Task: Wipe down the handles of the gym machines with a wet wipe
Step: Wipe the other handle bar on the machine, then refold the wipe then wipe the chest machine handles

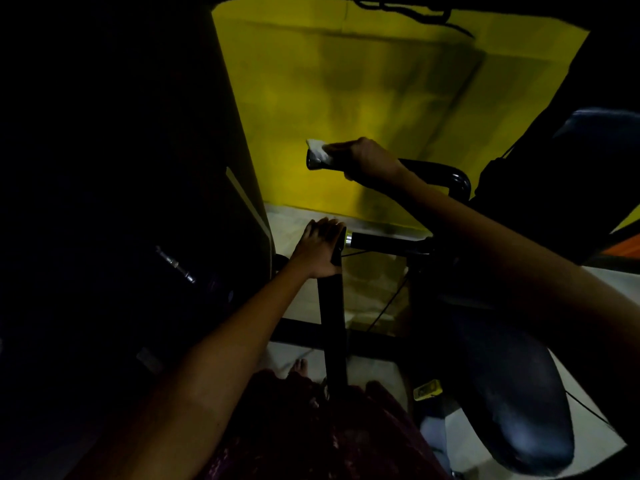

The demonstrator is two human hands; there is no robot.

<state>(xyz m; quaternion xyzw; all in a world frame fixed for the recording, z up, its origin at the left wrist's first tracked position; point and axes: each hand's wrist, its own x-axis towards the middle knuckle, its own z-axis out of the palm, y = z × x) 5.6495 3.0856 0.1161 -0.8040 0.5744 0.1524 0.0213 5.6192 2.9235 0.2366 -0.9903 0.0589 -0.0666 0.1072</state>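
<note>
**Two handles, one wipe, poor light**

Right hand (367, 157) at about one o'clock from frame centre, curled over upper handle (320, 162), pinning white wet wipe (317, 148) against its free end. Wipe bunched small at tip, only partly covering grip. Left hand (320, 245) near centre, fingers wrapped over top of upright black post (332, 323), bracing. Lower handle (384, 241) just beside left hand, toward three o'clock, silver collar at near end, bare, no wipe on it. Dark padded seat (512, 393) at five o'clock; yellow wall (346, 81) at twelve.

Risks, as judged from here:
- Wipe riding at very end of upper handle; likely to slide off tip and drop to floor if stroke continues outward, since grip covers little of it.
- Bunched wipe touching one narrow band only; underside of grip probably missed unless hand rotates around bar.
- Dim scene; hard to tell wiped from unwiped surface, so patches easily skipped.
- Lower handle easily forgotten, sitting in shadow under right forearm.
- Thin cable near four o'clock of post; possible snag if left arm shifts down.
</note>
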